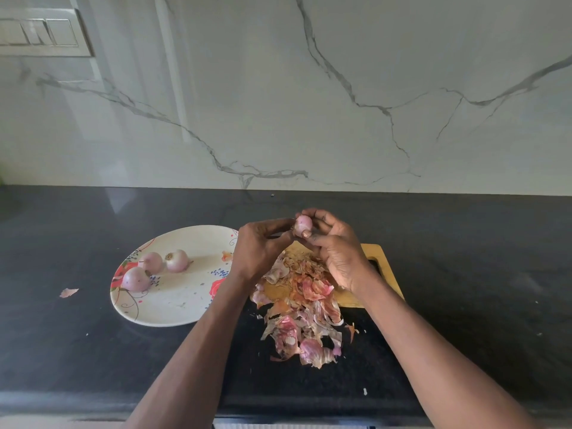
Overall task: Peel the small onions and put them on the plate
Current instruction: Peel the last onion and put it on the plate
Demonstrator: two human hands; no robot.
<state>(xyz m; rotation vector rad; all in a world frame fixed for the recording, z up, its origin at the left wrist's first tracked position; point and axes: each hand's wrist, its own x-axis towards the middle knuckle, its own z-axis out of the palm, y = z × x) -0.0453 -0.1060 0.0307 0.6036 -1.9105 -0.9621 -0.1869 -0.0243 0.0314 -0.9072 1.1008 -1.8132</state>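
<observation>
Onions were the business here, and going from the left of the frame, a stray scrap of skin point(68, 292) lay alone on the dark counter point(464, 274), well apart from everything else, likely flicked off during peeling. Next came the flowered plate point(173, 308) in the lower left of centre, with three peeled onions point(154, 269) grouped on its left side, two touching and the third just beside them; they sat there because the plate was where finished ones were meant to go, and most of its surface was left free for more. A small bit of skin point(227, 256) rested near the plate's right rim. At the centre of the frame the left hand point(258, 252) was raised above the board, its fingers reaching to the onion point(303, 225) and seemingly pinching at its skin, while the right hand point(334, 252) curled round that same onion, thumb and fingers steadying it. The onion looked pale and nearly bare, so I judge the peeling was close to done. It was held over the heap of skins point(300, 311), presumably so that new scraps would drop onto the pile, not the plate. The heap spilled from the wooden board point(376, 252) toward the lower centre, the board's handle end showing at the right.
</observation>
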